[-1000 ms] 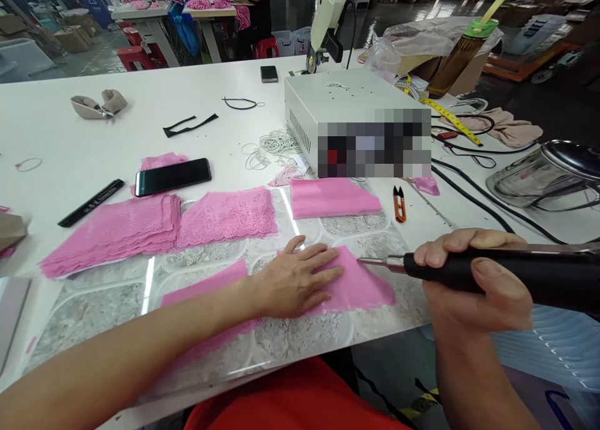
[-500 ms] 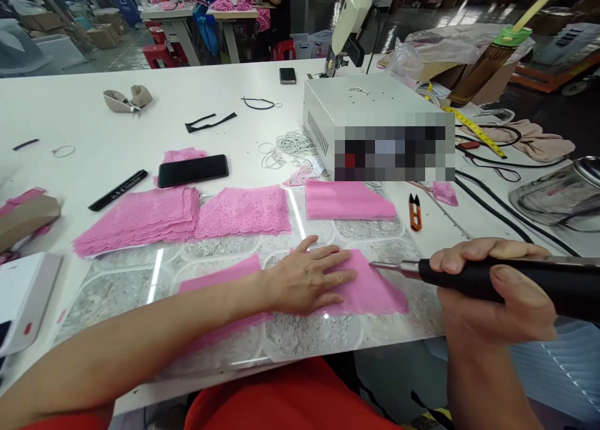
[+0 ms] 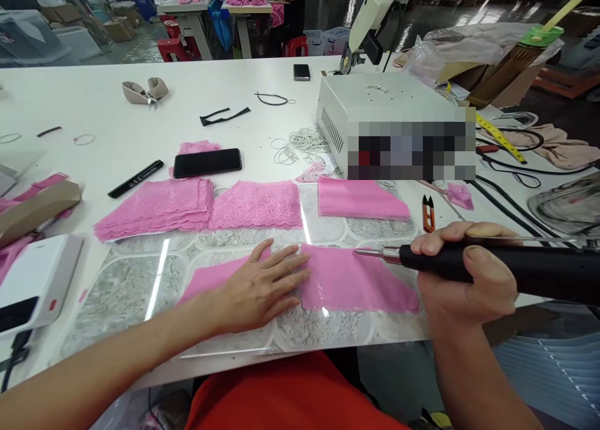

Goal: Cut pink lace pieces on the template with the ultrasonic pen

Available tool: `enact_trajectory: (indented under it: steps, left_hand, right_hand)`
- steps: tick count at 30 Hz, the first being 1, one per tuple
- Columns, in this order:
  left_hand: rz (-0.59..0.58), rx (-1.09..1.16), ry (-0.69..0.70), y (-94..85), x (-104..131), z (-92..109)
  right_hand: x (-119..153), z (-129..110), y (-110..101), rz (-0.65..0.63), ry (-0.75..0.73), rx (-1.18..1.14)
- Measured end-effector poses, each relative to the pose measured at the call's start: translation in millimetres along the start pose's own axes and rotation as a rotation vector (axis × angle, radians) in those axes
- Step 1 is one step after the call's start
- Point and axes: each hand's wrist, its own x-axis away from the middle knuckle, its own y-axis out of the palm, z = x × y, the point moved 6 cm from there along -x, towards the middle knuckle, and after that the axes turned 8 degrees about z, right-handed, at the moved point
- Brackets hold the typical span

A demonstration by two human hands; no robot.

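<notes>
My left hand lies flat with fingers spread across pink fabric, its fingertips at the left edge of a pink fabric piece on the clear-topped mat. Another pink piece shows partly beneath that hand and wrist. In my right hand is a black-handled tool with a slim metal tip, fingers wrapped round it. The tip points left and is at the upper edge of the right piece. Behind lie a stack of pink lace pieces, a single lace piece and a folded pink piece.
A grey metal box stands behind the mat, with orange thread snips before it. A black phone, a black marker-like stick and a white device lie leftward. Black cables run along the right.
My left hand has slid left, uncovering more of the right-hand pink piece. The tool's tip has moved left along that piece's upper edge. The view has shifted slightly.
</notes>
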Motion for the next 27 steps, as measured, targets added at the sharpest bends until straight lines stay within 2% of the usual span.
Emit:
enact_trajectory:
  steps: [20, 27]
  left_hand:
    - [-0.025, 0.04, -0.031, 8.4, 4.7, 0.4]
    - [-0.002, 0.017, -0.015, 4.5, 7.0, 0.8]
  right_hand:
    - [1.9, 4.7, 6.9, -0.031, -0.042, 0.05]
    - [0.4, 1.7, 11.6, 0.018, -0.039, 0.037]
